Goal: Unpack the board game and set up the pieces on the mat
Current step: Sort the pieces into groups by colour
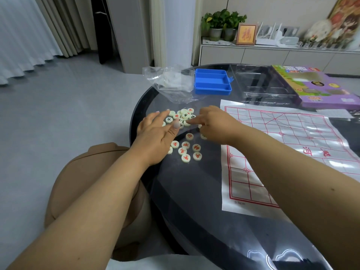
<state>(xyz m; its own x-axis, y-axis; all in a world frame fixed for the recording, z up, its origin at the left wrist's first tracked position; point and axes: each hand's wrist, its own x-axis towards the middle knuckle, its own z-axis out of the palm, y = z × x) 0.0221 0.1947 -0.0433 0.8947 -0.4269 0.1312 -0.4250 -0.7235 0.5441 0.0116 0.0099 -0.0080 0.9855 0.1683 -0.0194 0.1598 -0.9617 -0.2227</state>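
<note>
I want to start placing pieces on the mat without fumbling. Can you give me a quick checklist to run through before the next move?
1. Mat unrolled on the table: ok, though wrinkled.
2. Grid free of pieces: ok, none on it.
3. Pieces out of the blue tray: ok, it looks empty.
4. Red pieces separated from the mixed pile: not ok, partly sorted.
5. Left hand free: ok, open over the pieces.
6. Right hand holding a piece: cannot tell.

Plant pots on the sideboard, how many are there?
2: the left pot at the sideboard left end, the right pot beside it, next to the framed picture. None seem hidden.
</note>
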